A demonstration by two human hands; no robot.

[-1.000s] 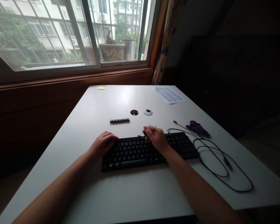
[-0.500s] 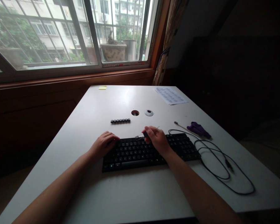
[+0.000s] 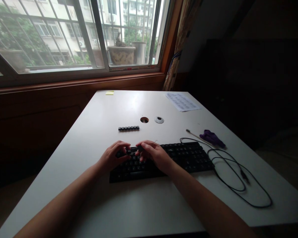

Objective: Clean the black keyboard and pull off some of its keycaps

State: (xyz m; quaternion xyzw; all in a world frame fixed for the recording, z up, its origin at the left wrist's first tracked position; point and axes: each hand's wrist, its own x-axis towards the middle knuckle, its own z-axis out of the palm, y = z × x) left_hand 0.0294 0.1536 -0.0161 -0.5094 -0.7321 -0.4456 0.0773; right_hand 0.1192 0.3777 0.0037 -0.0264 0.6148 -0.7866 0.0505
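Observation:
A black keyboard lies on the white table beneath both hands. In my right hand is a wire keycap puller with a dark handle, gripped between thumb and fingers, its thin wires pointing left. At the wire ends sits a small dark keycap. My left hand has its thumb and fingertips closed around that keycap, just above the keyboard's left part. Beyond the keyboard a row of several loose black keycaps stands on the table.
A coiled black cable spreads over the table's right side. Near it lie a purple cloth and a thin brush-like stick. Farther back are a round table hole, a grey ring cover, printed papers and a yellow note.
My right hand has moved left with the keycap puller and the keycap in its wires. My left hand has lifted from the keyboard's edge and closed its fingers on the keycap.

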